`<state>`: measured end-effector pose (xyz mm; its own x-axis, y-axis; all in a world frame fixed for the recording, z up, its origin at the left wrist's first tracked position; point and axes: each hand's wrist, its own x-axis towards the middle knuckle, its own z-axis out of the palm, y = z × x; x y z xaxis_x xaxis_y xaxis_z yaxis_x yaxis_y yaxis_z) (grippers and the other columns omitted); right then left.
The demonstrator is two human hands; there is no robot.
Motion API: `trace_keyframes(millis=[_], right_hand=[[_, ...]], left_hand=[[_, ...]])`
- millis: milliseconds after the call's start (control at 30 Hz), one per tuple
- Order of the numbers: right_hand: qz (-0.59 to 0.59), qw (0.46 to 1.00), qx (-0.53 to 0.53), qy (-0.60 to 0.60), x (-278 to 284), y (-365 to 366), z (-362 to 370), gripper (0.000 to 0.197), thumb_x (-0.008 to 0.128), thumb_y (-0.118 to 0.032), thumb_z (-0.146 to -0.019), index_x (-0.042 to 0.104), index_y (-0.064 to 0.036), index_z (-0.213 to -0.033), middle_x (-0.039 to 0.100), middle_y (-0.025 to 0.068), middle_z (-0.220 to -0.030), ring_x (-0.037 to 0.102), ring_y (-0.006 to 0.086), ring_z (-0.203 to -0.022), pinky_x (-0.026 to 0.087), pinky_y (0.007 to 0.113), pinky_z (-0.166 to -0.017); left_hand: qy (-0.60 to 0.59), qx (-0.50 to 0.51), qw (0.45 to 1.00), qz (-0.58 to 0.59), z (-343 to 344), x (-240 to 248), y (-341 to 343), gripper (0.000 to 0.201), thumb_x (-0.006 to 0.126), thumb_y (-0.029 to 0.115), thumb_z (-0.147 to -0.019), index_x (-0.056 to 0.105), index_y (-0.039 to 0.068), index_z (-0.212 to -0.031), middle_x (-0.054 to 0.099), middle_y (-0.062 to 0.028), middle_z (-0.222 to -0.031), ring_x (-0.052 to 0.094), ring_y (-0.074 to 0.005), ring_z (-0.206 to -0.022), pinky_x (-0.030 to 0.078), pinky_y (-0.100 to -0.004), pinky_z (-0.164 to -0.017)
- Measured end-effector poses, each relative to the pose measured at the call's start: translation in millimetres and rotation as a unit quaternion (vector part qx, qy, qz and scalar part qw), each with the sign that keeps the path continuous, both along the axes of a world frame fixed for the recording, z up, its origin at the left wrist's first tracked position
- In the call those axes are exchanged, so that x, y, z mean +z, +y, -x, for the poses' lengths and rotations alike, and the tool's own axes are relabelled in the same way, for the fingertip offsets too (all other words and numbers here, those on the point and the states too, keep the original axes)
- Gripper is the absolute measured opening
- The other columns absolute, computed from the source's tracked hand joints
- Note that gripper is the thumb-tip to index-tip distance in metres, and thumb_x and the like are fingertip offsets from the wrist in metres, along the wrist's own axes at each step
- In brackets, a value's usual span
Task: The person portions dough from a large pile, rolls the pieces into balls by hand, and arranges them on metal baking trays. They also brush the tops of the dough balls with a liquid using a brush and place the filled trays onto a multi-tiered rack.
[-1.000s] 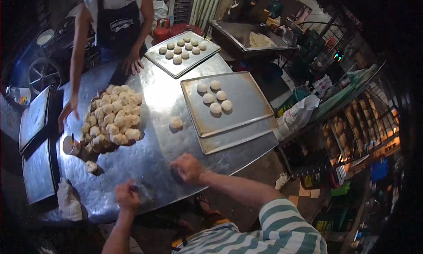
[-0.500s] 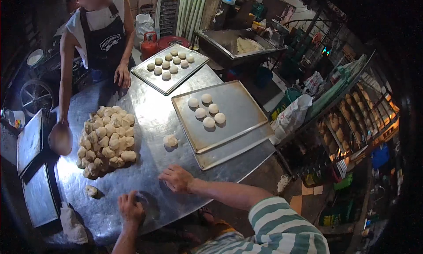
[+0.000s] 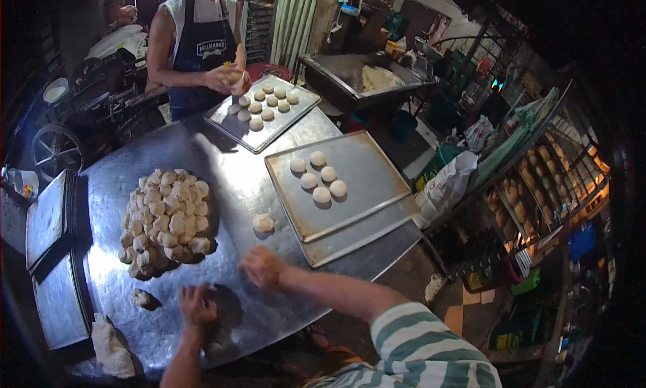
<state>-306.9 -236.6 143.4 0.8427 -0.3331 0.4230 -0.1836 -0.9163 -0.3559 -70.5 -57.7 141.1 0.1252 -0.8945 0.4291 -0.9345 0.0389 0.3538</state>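
On the steel table (image 3: 222, 179), the dough pile (image 3: 165, 220) sits at ten o'clock of both hands. The right hand (image 3: 261, 267) and left hand (image 3: 197, 305) cup downward, seemingly rolling dough pieces hidden beneath; shaped balls would go to the near tray (image 3: 377, 186) at one o'clock.

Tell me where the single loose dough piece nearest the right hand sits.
In the head view, the loose dough piece lies on the metal table, just beyond the right hand, between the dough pile on its left and the near baking tray on its right.
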Motion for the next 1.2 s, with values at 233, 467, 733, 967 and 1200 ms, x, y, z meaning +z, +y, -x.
trace_keyframes(millis=[233, 467, 733, 967, 1200], right_hand=[[-0.082, 0.991, -0.081, -0.069, -8.5, 16.1, 21.2, 0.02, 0.068, -0.01, -0.082, 0.066, -0.009, -0.102, 0.066, 0.0097, -0.096, 0.06, 0.0327, -0.094, 0.048, 0.045, -0.088], [-0.009, 1.0, -0.019, 0.001, -3.6, -11.7, -16.5, 0.024, 0.068, -0.009, -0.078, 0.067, -0.009, -0.102, 0.063, 0.0114, -0.092, 0.059, 0.0336, -0.091, 0.049, 0.046, -0.084], [-0.045, 0.994, -0.09, -0.037, 0.7, 24.3, 0.5, 0.023, 0.067, -0.012, -0.077, 0.069, -0.0084, -0.1, 0.064, 0.0134, -0.091, 0.061, 0.0355, -0.091, 0.05, 0.049, -0.083], [0.006, 0.994, -0.095, -0.047, -7.0, -41.6, -21.9, 0.02, 0.063, -0.013, -0.08, 0.071, -0.0094, -0.098, 0.066, 0.0166, -0.087, 0.063, 0.0377, -0.087, 0.05, 0.049, -0.081], [-0.009, 0.999, -0.037, -0.013, 6.1, -15.7, -20.2, 0.019, 0.067, -0.011, -0.077, 0.07, -0.0084, -0.095, 0.066, 0.0136, -0.087, 0.061, 0.0356, -0.087, 0.05, 0.047, -0.08]], left_hand=[[0.126, 0.169, 0.976, 0.045, -7.9, -13.4, 33.0, 0.04, 0.063, 0.008, -0.074, 0.069, 0.008, -0.114, 0.061, -0.0153, -0.094, 0.058, -0.0392, -0.093, 0.047, -0.052, -0.085], [0.018, -0.022, 0.999, -0.032, -10.4, 7.3, -4.2, 0.037, 0.064, 0.006, -0.071, 0.071, 0.008, -0.108, 0.06, -0.0134, -0.086, 0.059, -0.0361, -0.089, 0.046, -0.0494, -0.081], [0.048, 0.06, 0.996, 0.053, -3.4, -31.2, 46.1, 0.044, 0.062, 0.006, -0.072, 0.07, 0.007, -0.115, 0.06, -0.0161, -0.085, 0.059, -0.0387, -0.083, 0.05, -0.049, -0.078], [-0.001, 0.073, 0.997, 0.016, -29.3, -6.8, 2.7, 0.026, 0.067, 0.014, -0.082, 0.071, 0.012, -0.107, 0.066, -0.013, -0.095, 0.062, -0.0366, -0.095, 0.049, -0.0482, -0.084], [0.031, 0.091, 0.994, 0.046, 1.2, -14.4, 17.2, 0.037, 0.065, 0.008, -0.076, 0.07, 0.01, -0.112, 0.065, -0.0137, -0.095, 0.061, -0.0355, -0.09, 0.051, -0.0475, -0.083]])
